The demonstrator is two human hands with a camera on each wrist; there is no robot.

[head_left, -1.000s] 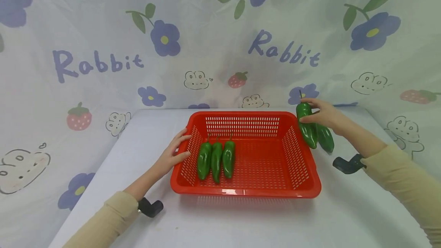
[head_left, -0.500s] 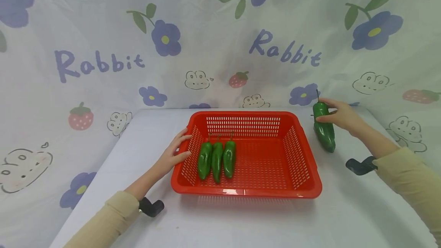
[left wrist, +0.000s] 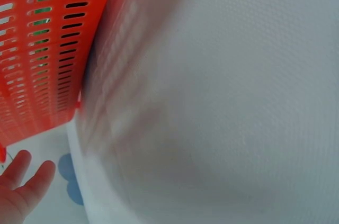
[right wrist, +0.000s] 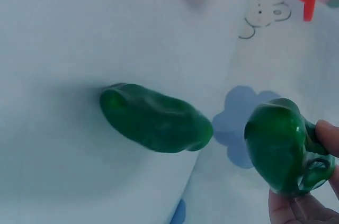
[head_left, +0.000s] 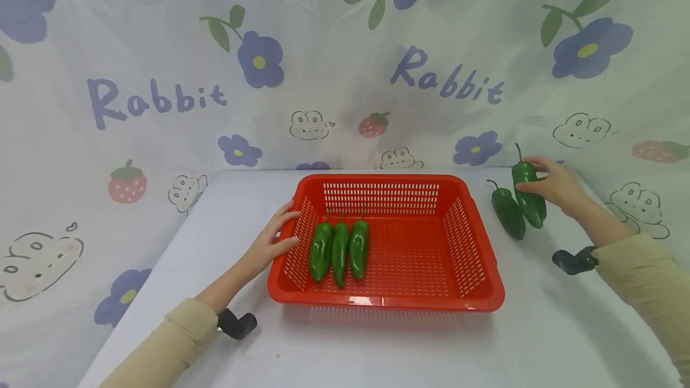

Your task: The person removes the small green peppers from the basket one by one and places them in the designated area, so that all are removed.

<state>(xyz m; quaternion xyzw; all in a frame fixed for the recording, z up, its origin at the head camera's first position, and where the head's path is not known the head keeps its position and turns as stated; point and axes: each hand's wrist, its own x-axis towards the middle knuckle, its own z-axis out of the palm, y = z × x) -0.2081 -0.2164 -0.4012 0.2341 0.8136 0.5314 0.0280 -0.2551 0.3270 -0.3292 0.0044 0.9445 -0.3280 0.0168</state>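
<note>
My right hand (head_left: 555,186) pinches a glossy green chili pepper (head_left: 530,199) between thumb and fingers, its thin stem pointing up. In the right wrist view this held pepper (right wrist: 273,147) appears end-on. Just left of it, a second green pepper (head_left: 508,214) lies on the white table, right of the red plastic basket (head_left: 385,302). Three green peppers, one of them a slim pepper (head_left: 339,250), lie side by side in the basket's left half. My left hand (head_left: 268,241) rests at the basket's left rim with fingers extended; in the left wrist view its fingers (left wrist: 39,181) look straight.
The white table (head_left: 377,352) runs up to a hanging cloth (head_left: 334,76) printed with flowers, rabbits and strawberries. The basket's slotted wall (left wrist: 47,60) rises beside my left hand. A dark wrist camera (head_left: 574,261) juts from my right wrist.
My right hand has carried its pepper rightward, from beside the basket's right rim, across the lying pepper to that one's right side. The left hand and basket stay put.
</note>
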